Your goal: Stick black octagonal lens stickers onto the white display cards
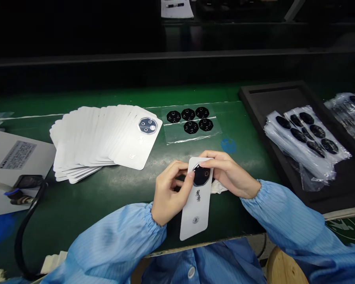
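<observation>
A white phone back panel with dark printed characters is held upright, slightly tilted, near the table's front edge. A black octagonal camera lens cover sits at its upper end. My left hand grips the panel's left edge, with thumb and fingertips at the cover's left side. From the other side my right hand grips the top right edge, a finger on the cover's upper edge. Some of its fingers are hidden behind the panel. A crumpled white cloth lies under the right hand.
White panels lie fanned out at left. Beyond my hands is a clear film with several black lens covers. At right a black tray carries bagged covers. A grey device with a cable stands far left.
</observation>
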Motion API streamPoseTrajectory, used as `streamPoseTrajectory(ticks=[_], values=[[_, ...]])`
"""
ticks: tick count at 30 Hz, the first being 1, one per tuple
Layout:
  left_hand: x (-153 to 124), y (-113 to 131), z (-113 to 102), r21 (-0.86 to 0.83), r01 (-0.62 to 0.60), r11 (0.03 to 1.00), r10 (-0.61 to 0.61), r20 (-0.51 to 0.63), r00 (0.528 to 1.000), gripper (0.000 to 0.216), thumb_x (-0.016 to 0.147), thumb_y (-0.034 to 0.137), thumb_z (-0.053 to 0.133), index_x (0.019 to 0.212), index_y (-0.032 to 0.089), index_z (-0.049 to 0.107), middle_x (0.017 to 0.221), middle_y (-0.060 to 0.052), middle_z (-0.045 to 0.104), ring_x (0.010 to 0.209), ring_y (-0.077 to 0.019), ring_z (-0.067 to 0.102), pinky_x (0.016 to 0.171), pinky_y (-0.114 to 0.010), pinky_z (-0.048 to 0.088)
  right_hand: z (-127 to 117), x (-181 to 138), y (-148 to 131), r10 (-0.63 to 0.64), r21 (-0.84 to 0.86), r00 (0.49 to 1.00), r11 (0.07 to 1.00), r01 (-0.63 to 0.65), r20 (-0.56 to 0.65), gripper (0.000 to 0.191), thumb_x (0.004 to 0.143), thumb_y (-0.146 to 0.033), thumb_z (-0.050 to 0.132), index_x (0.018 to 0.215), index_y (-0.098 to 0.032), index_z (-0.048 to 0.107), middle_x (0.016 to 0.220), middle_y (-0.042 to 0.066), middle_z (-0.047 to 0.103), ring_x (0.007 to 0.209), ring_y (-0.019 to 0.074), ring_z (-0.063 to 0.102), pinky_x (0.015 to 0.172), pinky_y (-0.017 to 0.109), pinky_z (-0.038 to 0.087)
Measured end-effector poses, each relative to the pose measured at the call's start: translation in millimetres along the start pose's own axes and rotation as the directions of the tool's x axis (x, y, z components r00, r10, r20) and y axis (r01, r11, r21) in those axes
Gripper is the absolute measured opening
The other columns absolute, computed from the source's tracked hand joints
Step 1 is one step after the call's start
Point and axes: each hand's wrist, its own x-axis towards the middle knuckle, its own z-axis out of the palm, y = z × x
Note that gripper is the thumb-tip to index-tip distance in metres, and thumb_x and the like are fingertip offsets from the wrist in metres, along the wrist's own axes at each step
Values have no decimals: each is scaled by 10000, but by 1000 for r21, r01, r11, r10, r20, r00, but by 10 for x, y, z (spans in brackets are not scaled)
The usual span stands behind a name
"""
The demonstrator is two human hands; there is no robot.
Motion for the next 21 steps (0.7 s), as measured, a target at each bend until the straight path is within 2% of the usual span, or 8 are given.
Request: streamPoseTrajectory(ticks=[4, 9, 13, 21], values=[[-53, 14, 16, 110, -109, 988, 112, -17, 994, 90, 866, 131, 560, 924, 178, 610, 831, -12, 532, 694, -83, 535, 433, -101, 463, 38, -38, -28, 18, -15, 1000, 1000, -18, -3, 119, 799, -251, 630, 748, -154, 584, 716, -3, 542, 681, 140, 515, 623, 277, 385], [-57, 8, 34, 197, -228, 953, 240, -38, 970, 134, 837, 66, 570, 921, 165, 605, 818, -7, 552, 695, -73, 531, 454, -88, 480, 84, -57, -23, 21, 46, 999, 999, -19, -36, 133, 780, -223, 609, 681, -159, 548, 691, -12, 480, 671, 134, 458, 617, 283, 351], [-89, 6, 39, 241, -262, 934, 278, -33, 960, 151, 834, 45, 566, 924, 164, 595, 822, -5, 559, 706, -67, 528, 475, -82, 474, 141, -56, 0, 16, 109, 997, 994, -8, -73, 174, 738, -189, 592, 601, -170, 487, 644, -22, 415, 640, 130, 409, 584, 279, 322], [-159, 43, 73, 267, -280, 922, 289, 6, 957, 156, 840, 28, 543, 922, 154, 586, 828, -14, 564, 722, -72, 526, 500, -93, 480, 245, -25, 126, -18, 123, 982, 992, 42, -190, 113, 643, -162, 515, 548, -172, 455, 637, -8, 426, 593, 129, 351, 524, 283, 256]])
